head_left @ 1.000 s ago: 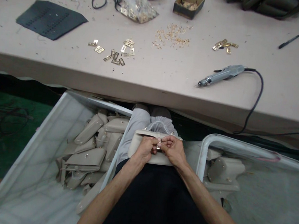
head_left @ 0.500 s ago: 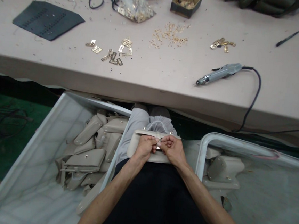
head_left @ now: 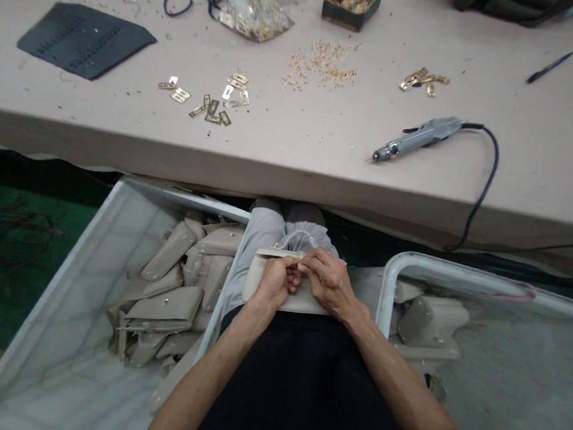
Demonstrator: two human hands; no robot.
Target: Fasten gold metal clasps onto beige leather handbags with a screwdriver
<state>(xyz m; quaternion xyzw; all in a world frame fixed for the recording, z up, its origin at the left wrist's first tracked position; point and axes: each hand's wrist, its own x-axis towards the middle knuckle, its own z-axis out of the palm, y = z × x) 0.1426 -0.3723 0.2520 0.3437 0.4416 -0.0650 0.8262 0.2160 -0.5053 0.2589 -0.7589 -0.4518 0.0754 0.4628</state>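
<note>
On the person's lap lies a beige bag, with the left hand and right hand meeting over its front, fingers closed on it, the exact spot they pinch hidden. A white bin heaped with more bags hems in the legs on the left, a second bin on the right. On the table, a grey power screwdriver trails its cord over the edge, gold plates carry details too small to read, and farther back come scattered gold bits, a dark sheet and an open box
</note>
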